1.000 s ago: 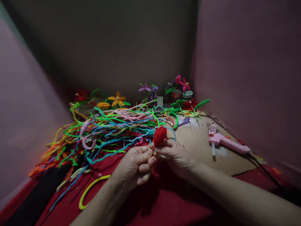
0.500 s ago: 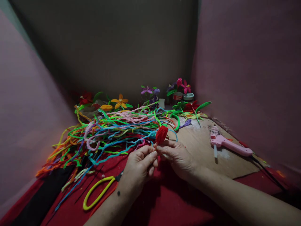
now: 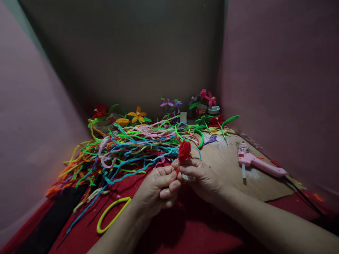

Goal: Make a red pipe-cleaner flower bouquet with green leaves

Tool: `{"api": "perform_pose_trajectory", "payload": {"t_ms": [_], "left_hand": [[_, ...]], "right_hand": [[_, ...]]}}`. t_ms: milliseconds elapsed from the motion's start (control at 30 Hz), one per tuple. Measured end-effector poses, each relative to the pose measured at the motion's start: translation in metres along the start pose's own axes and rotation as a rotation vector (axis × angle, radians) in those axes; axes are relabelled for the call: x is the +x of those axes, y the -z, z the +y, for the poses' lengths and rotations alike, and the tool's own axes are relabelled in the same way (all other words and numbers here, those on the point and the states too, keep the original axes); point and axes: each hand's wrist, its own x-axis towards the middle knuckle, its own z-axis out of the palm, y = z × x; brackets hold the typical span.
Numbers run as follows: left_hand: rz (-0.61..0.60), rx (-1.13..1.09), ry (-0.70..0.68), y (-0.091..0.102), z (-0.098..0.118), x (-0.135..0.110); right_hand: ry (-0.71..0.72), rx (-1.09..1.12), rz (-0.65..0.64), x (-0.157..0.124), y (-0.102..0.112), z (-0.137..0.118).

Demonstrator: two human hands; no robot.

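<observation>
A red pipe-cleaner flower bud (image 3: 184,151) stands upright between my hands, over the red cloth. My left hand (image 3: 160,187) is closed, pinching the red stem end just below the bud. Fingers of my right hand (image 3: 200,174) are closed on the bud's base from the other side. Something small and shiny shows under the right fingers; I cannot make out what it is. Partly hidden by my left forearm lies a pair of scissors, with its yellow handle (image 3: 112,213) in sight.
A heap of coloured pipe cleaners (image 3: 137,144) spreads behind and left of my hands. On the brown board (image 3: 225,158) at right lies a pink glue gun (image 3: 261,164) with its black cord. Finished flowers, such as an orange one (image 3: 137,114), stand along the back wall.
The view has shifted slightly. My left hand has turned and slid a little lower on the stem, and my left forearm now covers more of the scissors.
</observation>
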Motion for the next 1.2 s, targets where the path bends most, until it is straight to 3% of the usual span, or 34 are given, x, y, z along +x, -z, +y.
{"api": "perform_pose_trajectory", "payload": {"t_ms": [100, 233, 367, 467, 633, 800, 933, 1000, 1067, 1200], "left_hand": [[0.143, 0.3, -0.131, -0.005, -0.003, -0.002], [0.448, 0.868, -0.485, -0.008, -0.014, -0.001], [0.507, 1.138, -0.684, -0.001, -0.021, 0.002], [0.513, 1.082, -0.664, -0.001, -0.018, 0.001], [0.488, 0.594, -0.335, -0.013, -0.009, -0.001], [0.273, 0.106, -0.151, -0.011, -0.006, 0.002], [0.109, -0.094, -0.024, -0.003, -0.004, 0.004], [0.093, -0.064, -0.008, -0.003, -0.003, 0.004], [0.176, 0.129, -0.077, -0.006, -0.006, 0.003], [0.473, 0.81, -0.482, -0.006, -0.017, 0.002]], "right_hand": [[0.034, 0.003, 0.017, 0.0, -0.002, 0.0], [0.072, 0.033, 0.11, 0.001, -0.004, 0.003], [0.066, -0.042, 0.189, 0.0, -0.004, 0.007], [0.084, -0.114, 0.186, -0.001, -0.004, 0.007], [0.103, -0.107, 0.091, -0.003, -0.005, 0.007], [0.029, -0.021, 0.026, -0.003, -0.007, 0.004], [0.008, -0.034, -0.022, -0.003, -0.005, 0.002], [0.03, -0.046, 0.01, -0.002, -0.003, 0.003], [0.049, -0.058, 0.055, -0.002, -0.002, 0.005], [0.085, -0.091, 0.142, -0.002, -0.003, 0.008]]}}
